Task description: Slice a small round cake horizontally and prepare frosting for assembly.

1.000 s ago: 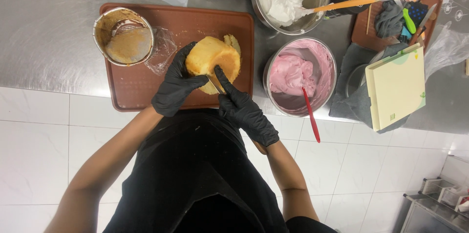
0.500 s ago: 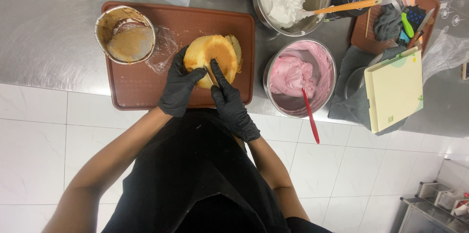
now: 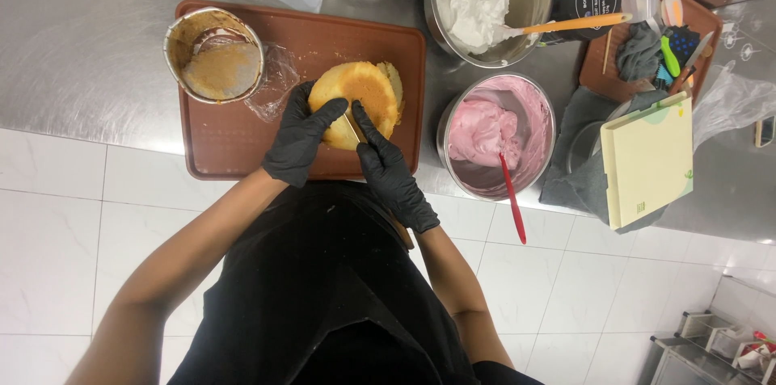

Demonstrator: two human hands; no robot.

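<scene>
A round golden sponge cake point(image 3: 360, 94) sits on a brown tray point(image 3: 234, 151) on the steel counter. My left hand point(image 3: 299, 138), in a black glove, rests on the cake's near left side. My right hand point(image 3: 388, 171), also gloved in black, grips a knife point(image 3: 350, 128) whose thin blade runs into the cake's near edge between the two hands. The knife's wooden handle end shows below the right wrist. A slice or second layer of cake peeks out at the far right of the cake.
An empty round cake tin point(image 3: 214, 54) and crumpled plastic film point(image 3: 271, 82) share the tray. To the right stand a bowl of pink cream point(image 3: 497, 134) with a red spatula, a bowl of white cream point(image 3: 485, 1) with an orange spatula, and a pale board point(image 3: 647, 159).
Both hands and the cake have shifted slightly toward the far side of the tray. The right hand has drawn closer to the cake with the knife.
</scene>
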